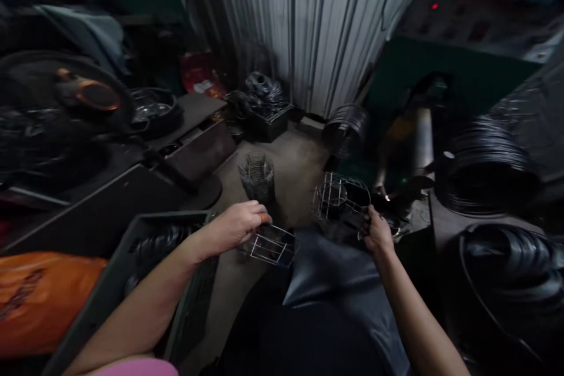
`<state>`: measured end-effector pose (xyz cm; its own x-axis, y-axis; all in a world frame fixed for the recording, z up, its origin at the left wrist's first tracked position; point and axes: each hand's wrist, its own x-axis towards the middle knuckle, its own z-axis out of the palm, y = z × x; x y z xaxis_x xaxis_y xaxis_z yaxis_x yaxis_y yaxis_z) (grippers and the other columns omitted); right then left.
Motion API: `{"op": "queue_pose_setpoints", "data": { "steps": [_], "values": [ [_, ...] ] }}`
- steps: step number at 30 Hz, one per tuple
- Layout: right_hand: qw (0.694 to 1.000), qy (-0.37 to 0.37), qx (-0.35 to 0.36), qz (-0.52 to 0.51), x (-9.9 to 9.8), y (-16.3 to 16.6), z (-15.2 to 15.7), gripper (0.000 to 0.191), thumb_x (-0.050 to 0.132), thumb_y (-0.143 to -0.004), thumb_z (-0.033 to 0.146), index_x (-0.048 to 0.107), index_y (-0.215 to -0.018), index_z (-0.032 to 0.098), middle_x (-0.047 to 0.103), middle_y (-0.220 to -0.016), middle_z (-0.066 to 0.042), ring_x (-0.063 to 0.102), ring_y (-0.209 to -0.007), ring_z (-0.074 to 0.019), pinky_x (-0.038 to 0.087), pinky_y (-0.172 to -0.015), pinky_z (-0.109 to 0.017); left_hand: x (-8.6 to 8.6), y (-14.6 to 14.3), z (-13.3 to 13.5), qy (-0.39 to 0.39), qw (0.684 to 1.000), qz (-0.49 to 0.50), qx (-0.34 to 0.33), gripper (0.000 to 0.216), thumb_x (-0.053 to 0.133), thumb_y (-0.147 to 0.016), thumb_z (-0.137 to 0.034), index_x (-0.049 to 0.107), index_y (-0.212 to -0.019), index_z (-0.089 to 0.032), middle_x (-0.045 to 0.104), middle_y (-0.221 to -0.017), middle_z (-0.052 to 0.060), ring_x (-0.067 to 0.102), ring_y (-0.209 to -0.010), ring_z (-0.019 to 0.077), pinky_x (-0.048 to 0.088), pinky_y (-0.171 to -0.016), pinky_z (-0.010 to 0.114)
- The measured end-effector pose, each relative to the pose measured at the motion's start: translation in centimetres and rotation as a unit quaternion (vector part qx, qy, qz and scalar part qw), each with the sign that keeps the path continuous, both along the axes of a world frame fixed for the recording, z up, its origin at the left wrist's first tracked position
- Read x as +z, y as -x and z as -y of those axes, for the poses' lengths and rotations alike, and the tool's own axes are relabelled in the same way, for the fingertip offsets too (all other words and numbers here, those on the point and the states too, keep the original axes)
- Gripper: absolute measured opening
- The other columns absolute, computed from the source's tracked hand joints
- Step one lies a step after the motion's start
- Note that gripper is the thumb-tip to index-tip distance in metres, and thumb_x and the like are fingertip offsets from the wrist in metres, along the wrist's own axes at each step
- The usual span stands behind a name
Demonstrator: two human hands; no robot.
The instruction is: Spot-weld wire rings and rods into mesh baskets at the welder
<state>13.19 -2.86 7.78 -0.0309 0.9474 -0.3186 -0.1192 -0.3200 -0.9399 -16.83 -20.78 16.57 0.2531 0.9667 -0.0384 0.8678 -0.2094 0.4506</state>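
Observation:
My left hand (247, 220) is closed on the edge of a flat wire grid (269, 247), which hangs just above my lap. Away to the right, my right hand (378, 230) pinches the rim of a wire basket frame (337, 197) made of thin bent rods. The frame lies tilted, its grid side facing left. On the floor between and beyond my hands stands a stack of wire rings (257, 179), touched by neither hand. Dark blue cloth (335, 282) covers my lap. Blur hides the fine detail at my fingertips.
A green crate (194, 305) holding wire parts is at my left, beside an orange bag (44, 299). A fan (94, 94) stands further left. Coils of wire (484, 164) sit at the right, near a green machine (462, 76). Corrugated metal sheeting (304, 23) rises behind.

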Motion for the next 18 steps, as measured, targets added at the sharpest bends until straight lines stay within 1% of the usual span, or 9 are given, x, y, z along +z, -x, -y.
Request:
{"op": "queue_pose_setpoints", "data": {
  "steps": [2, 4, 5, 7, 8, 10, 13, 15, 18],
  "values": [
    [1.0, -0.006, 0.001, 0.003, 0.3, 1.3, 0.5, 0.046, 0.071, -0.058, 0.057, 0.047, -0.065, 0.019, 0.04, -0.048, 0.01, 0.029, -0.033, -0.0028, 0.021, -0.032, -0.017, -3.3, 1.8, 2.2, 0.006, 0.998, -0.025, 0.056, 0.027, 0.041, -0.08, -0.014, 0.064, -0.093, -0.022, 0.059, -0.084, 0.005, 0.053, -0.081, 0.0185, 0.043, -0.079, 0.03],
    [1.0, -0.018, 0.011, 0.018, 0.8, 2.0, 0.9, 0.046, 0.073, -0.055, 0.055, 0.049, -0.067, 0.018, 0.043, -0.049, 0.009, 0.032, -0.034, -0.0027, 0.023, -0.032, -0.017, -7.8, 3.0, 3.8, 0.033, 0.994, -0.033, 0.1, 0.025, 0.043, -0.08, -0.013, 0.065, -0.089, -0.02, 0.061, -0.082, 0.006, 0.055, -0.08, 0.0188, 0.043, -0.082, 0.031],
    [0.999, -0.02, 0.013, 0.028, 1.0, 2.1, 1.1, 0.046, 0.075, -0.054, 0.055, 0.051, -0.067, 0.017, 0.044, -0.049, 0.009, 0.033, -0.034, -0.0025, 0.022, -0.032, -0.016, -10.2, 3.4, 4.5, 0.058, 0.991, -0.026, 0.119, 0.024, 0.044, -0.08, -0.013, 0.065, -0.089, -0.02, 0.062, -0.085, 0.007, 0.056, -0.084, 0.0193, 0.043, -0.085, 0.032],
    [0.999, -0.014, 0.008, 0.049, 1.2, 2.0, 1.4, 0.047, 0.076, -0.052, 0.054, 0.054, -0.069, 0.016, 0.046, -0.049, 0.009, 0.033, -0.034, -0.0024, 0.023, -0.031, -0.016, -14.8, 3.9, 5.3, 0.122, 0.974, -0.012, 0.193, 0.021, 0.048, -0.078, -0.012, 0.066, -0.086, -0.021, 0.065, -0.09, 0.007, 0.057, -0.092, 0.0197, 0.042, -0.089, 0.031],
    [0.998, -0.011, 0.001, 0.059, 1.3, 1.9, 1.5, 0.047, 0.076, -0.051, 0.053, 0.055, -0.07, 0.016, 0.047, -0.049, 0.009, 0.033, -0.033, -0.0025, 0.023, -0.031, -0.017, -16.8, 4.1, 5.5, 0.136, 0.967, -0.008, 0.213, 0.021, 0.049, -0.078, -0.011, 0.066, -0.087, -0.021, 0.065, -0.093, 0.007, 0.057, -0.095, 0.0199, 0.042, -0.089, 0.031],
    [0.997, -0.003, -0.012, 0.077, 1.4, 1.5, 1.7, 0.047, 0.077, -0.051, 0.052, 0.056, -0.071, 0.015, 0.047, -0.049, 0.009, 0.034, -0.033, -0.0026, 0.024, -0.031, -0.016, -20.2, 4.8, 5.5, 0.155, 0.954, -0.007, 0.255, 0.023, 0.049, -0.077, -0.01, 0.066, -0.09, -0.021, 0.066, -0.098, 0.008, 0.057, -0.099, 0.0204, 0.042, -0.089, 0.031],
    [0.995, 0.001, -0.03, 0.095, 1.7, 1.3, 2.1, 0.048, 0.078, -0.049, 0.051, 0.055, -0.07, 0.016, 0.049, -0.048, 0.008, 0.036, -0.033, -0.0033, 0.025, -0.031, -0.016, -23.8, 6.6, 4.7, 0.175, 0.933, -0.019, 0.315, 0.027, 0.047, -0.078, -0.01, 0.065, -0.096, -0.021, 0.066, -0.101, 0.008, 0.056, -0.103, 0.0215, 0.042, -0.09, 0.033],
    [0.994, 0.002, -0.033, 0.108, 2.2, 1.4, 2.5, 0.048, 0.079, -0.048, 0.052, 0.055, -0.069, 0.016, 0.05, -0.049, 0.007, 0.039, -0.035, -0.0046, 0.027, -0.031, -0.016, -25.6, 7.8, 3.9, 0.188, 0.918, -0.026, 0.348, 0.029, 0.045, -0.078, -0.011, 0.064, -0.098, -0.02, 0.065, -0.101, 0.009, 0.056, -0.104, 0.0221, 0.042, -0.09, 0.034],
    [0.99, 0.005, -0.036, 0.134, 2.8, 2.0, 2.9, 0.048, 0.079, -0.048, 0.052, 0.056, -0.069, 0.016, 0.051, -0.05, 0.006, 0.043, -0.037, -0.0059, 0.031, -0.032, -0.016, -27.6, 8.7, 3.0, 0.202, 0.906, -0.024, 0.372, 0.028, 0.044, -0.078, -0.014, 0.064, -0.096, -0.021, 0.063, -0.106, 0.011, 0.054, -0.109, 0.023, 0.041, -0.093, 0.036]
  ]
}}
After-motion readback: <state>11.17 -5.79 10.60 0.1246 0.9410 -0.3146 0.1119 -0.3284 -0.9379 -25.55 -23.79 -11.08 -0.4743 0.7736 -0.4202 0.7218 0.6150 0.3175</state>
